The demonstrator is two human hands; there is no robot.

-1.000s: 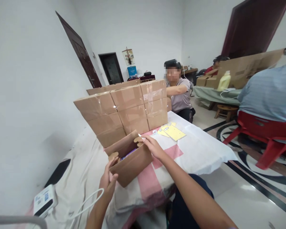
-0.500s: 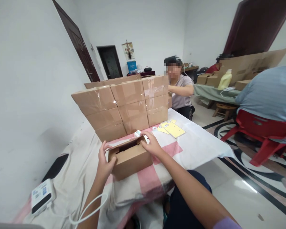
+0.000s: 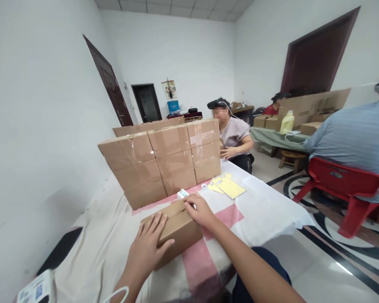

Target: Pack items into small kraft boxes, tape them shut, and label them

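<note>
A small brown cardboard box [image 3: 180, 231] sits on the cloth-covered table in front of me, its top flaps folded down over the opening. My left hand [image 3: 150, 242] lies spread over the left end, fingers flat on the lid and thumb down the front side. At the right end, my right hand [image 3: 197, 208] has its fingers curled and pinched at the flap's edge. Just beyond the box is a small white object [image 3: 182, 194], partly behind it; its kind is unclear.
Taped cardboard boxes [image 3: 173, 162] are stacked behind the box. Yellow paper sheets [image 3: 229, 186] and a roll of clear tape [image 3: 204, 186] lie to the right. A white device [image 3: 36, 288] with a cable is at lower left. A co-worker [image 3: 235, 134] sits beyond; another sits on a red chair [image 3: 344, 176].
The open box top has been folded down shut. My left hand went from gripping the left edge to lying flat on top. My view has tilted up; the co-worker's arm has lowered.
</note>
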